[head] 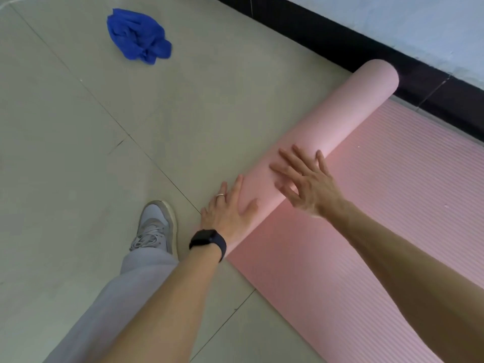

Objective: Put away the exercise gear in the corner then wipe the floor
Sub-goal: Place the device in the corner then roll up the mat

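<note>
On the half-rolled pink mat [340, 121], both hands [306, 184] press flat.

Both arms extended forward; left hand [227, 212] flat, fingers straight, thumb splayed; right hand [307, 186] palm-down, fingers spread.

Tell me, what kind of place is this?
Likely a home or studio workout corner: a half-rolled pink exercise mat lies on a pale tiled floor beside dark skirting, and a crumpled blue cloth lies on the tiles.
</note>
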The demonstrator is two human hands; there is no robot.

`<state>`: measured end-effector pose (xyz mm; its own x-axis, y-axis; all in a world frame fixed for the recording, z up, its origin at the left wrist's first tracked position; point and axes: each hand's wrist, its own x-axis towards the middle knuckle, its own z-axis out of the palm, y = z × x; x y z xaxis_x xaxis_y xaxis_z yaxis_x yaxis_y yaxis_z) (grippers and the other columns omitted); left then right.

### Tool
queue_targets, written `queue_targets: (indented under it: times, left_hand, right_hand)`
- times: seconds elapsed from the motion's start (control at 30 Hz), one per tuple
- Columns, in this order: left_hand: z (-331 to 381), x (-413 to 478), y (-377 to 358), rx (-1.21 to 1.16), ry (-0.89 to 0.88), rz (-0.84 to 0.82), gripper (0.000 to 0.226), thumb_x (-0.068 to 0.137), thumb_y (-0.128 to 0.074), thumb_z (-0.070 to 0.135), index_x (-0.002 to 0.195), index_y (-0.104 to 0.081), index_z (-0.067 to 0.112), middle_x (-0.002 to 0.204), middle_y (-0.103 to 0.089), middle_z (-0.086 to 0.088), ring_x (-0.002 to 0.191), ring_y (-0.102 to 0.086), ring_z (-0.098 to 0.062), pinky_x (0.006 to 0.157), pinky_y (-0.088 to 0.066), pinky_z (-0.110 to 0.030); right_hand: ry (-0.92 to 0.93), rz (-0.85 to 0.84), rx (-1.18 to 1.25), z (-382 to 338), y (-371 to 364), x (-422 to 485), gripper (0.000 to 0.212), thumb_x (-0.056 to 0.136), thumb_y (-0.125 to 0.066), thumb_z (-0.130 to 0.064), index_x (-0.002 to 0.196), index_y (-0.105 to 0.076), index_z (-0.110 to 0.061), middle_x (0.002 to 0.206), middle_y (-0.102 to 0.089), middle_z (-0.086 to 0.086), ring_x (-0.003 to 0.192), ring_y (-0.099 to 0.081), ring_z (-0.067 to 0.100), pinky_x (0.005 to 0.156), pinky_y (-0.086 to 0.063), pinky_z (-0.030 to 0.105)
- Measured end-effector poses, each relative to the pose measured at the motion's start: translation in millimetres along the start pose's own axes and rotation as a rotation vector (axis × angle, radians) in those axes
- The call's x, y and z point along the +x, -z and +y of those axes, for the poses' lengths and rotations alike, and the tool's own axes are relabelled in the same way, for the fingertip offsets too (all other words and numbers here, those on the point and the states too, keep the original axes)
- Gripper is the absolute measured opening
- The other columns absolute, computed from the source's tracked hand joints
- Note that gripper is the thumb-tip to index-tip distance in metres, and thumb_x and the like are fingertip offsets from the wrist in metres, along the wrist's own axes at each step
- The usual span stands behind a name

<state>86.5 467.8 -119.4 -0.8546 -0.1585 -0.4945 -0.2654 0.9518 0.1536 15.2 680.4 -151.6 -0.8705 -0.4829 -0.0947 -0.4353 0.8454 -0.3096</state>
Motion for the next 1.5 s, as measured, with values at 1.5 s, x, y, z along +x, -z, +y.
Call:
queue_targets:
  times: [1.5]
  left_hand:
    - [140, -176, -105, -0.021, -0.192, -0.164, 0.107, 0.072, -0.045, 0.086, 0.147, 0.022, 0.050, 0.163, -0.017, -0.010, 0.136, -0.040, -0.034, 0.106, -0.040, -0.046]
  right_hand:
    - [-0.231, 0.025, 0.042, 80, 22, -304, 0.045, 0.098, -0.028, -0.063, 0.133, -0.048, -0.042, 0.157, -0.028, -0.001, 0.150, -0.016, 0.031, 0.109, -0.025, 0.072]
